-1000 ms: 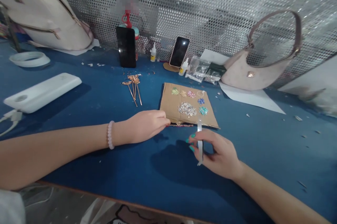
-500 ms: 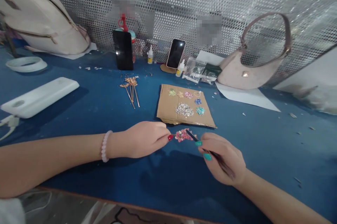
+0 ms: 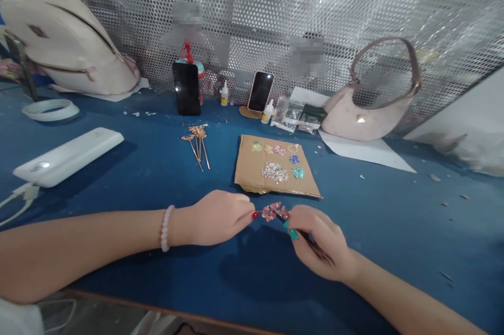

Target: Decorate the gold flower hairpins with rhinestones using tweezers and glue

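My left hand (image 3: 220, 216), with a pale bead bracelet at the wrist, pinches a small pink jewelled flower ornament (image 3: 272, 211) just above the blue table (image 3: 157, 177). My right hand (image 3: 317, 240) grips a thin dark pair of tweezers (image 3: 305, 236) whose tip touches the ornament. Just beyond both hands lies a brown cardboard sheet (image 3: 248, 167) carrying small heaps of coloured rhinestones (image 3: 274, 171).
Several gold hairpin sticks (image 3: 197, 140) lie left of the cardboard. A white power bank (image 3: 66, 155), a tape roll (image 3: 50, 109), two propped phones (image 3: 186, 88), glue bottles (image 3: 224, 94), plastic bags (image 3: 291, 113), a white backpack (image 3: 66, 41) and a beige handbag (image 3: 366, 112) stand along a perforated metal wall.
My right hand swapped a pale strip for the tweezers. My left hand lifted the pink ornament from the cardboard's near edge, and both hands have drawn together over it.
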`<state>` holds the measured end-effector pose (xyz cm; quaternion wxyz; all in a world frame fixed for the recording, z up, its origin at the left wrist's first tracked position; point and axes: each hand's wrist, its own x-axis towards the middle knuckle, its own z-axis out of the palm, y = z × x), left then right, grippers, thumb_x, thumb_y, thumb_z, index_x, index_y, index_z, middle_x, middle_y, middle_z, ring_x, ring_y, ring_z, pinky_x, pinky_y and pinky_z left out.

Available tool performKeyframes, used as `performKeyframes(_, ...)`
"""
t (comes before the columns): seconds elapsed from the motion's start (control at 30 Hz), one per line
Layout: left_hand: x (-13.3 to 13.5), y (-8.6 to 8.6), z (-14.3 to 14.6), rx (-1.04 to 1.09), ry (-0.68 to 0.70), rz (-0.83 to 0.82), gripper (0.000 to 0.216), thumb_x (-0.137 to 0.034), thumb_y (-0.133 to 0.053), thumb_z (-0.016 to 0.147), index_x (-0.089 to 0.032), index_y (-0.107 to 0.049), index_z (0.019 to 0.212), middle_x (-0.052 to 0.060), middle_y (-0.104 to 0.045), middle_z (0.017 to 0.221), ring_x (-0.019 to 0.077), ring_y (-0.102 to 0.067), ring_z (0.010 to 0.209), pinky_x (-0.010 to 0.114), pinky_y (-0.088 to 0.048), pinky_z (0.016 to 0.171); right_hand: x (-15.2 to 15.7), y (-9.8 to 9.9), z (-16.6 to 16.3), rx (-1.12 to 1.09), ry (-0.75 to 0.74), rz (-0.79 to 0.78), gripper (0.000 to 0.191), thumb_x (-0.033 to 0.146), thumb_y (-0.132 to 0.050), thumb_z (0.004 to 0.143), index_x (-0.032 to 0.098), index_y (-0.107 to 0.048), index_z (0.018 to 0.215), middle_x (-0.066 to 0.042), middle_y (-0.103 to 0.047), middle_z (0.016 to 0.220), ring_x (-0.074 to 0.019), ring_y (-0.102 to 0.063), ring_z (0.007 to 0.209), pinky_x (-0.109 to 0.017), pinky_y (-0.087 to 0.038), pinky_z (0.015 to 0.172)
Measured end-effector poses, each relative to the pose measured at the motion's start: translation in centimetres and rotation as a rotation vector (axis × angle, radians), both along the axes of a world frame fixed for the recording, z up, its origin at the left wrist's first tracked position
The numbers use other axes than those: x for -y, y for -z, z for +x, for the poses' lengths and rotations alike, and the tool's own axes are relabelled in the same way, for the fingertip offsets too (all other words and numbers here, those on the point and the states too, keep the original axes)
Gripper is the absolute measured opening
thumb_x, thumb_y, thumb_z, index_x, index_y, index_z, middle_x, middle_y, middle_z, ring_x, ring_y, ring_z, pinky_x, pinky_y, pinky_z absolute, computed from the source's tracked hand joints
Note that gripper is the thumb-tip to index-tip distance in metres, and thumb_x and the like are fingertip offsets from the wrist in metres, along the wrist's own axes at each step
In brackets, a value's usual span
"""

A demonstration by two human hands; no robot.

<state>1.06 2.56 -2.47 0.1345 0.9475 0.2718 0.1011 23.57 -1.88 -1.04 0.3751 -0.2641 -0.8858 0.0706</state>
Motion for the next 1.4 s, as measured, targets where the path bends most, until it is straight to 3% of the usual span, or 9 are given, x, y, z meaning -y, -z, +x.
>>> performKeyframes(0.33, 0.05, -0.16, 0.09, -0.031, -0.013, -0.005, 0.030, -0.025, -0.033, 0.097, -0.017, -0.052, 0.075, -0.001, -0.055, 0.074, 0.0134, -0.053, 0.064, 0.025, -0.033, 0.056, -0.11, -0.24, -0.21, 0.038, -0.011, 0.051, 0.029, 0.000, -0.041, 0.074, 0.022, -0.047, 0.093, 0.000, -0.054, 0.063, -0.0141, -0.050, 0.055, -0.027, -0.044, 0.053)
performKeyframes(0.5, 0.07, -0.23, 0.07, -0.044, -0.023, -0.008, 0.030, -0.025, -0.033, 0.096, -0.017, -0.052, 0.075, -0.001, -0.056, 0.075, 0.0135, -0.053, 0.064, 0.025, -0.033, 0.056, -0.34, 0.01, -0.27, 0.034, -0.059, 0.026, 0.028, -0.001, -0.041, 0.074, 0.021, -0.046, 0.091, 0.002, -0.049, 0.061, -0.0125, -0.040, 0.051, -0.026, -0.037, 0.049)
performKeyframes(0.7, 0.09, -0.27, 0.08, -0.050, -0.025, -0.014, 0.030, -0.025, -0.033, 0.096, -0.017, -0.053, 0.075, 0.000, -0.056, 0.075, 0.0137, -0.053, 0.065, 0.025, -0.032, 0.057, -0.31, -0.11, -0.25, 0.044, -0.074, 0.030, 0.029, -0.001, -0.041, 0.073, 0.020, -0.046, 0.091, 0.002, -0.046, 0.060, -0.0127, -0.039, 0.052, -0.026, -0.038, 0.050)
performKeyframes(0.9, 0.08, -0.23, 0.10, -0.046, -0.021, -0.024, 0.031, -0.026, -0.032, 0.097, -0.017, -0.052, 0.075, -0.001, -0.054, 0.074, 0.0131, -0.052, 0.064, 0.025, -0.032, 0.056, -0.17, -0.08, 0.10, -0.037, -0.068, 0.031, 0.029, -0.001, -0.041, 0.074, 0.020, -0.047, 0.093, -0.001, -0.052, 0.065, -0.0134, -0.045, 0.056, -0.026, -0.044, 0.053)
performKeyframes(1.4, 0.08, -0.34, 0.14, -0.018, -0.028, -0.070, 0.031, -0.025, -0.032, 0.096, -0.017, -0.050, 0.072, -0.001, -0.051, 0.071, 0.0132, -0.049, 0.062, 0.026, -0.030, 0.057, -0.18, 0.16, 0.36, -0.057, -0.009, 0.022, 0.024, 0.001, -0.042, 0.077, 0.021, -0.048, 0.090, 0.000, -0.050, 0.062, -0.0148, -0.051, 0.058, -0.026, -0.042, 0.053)
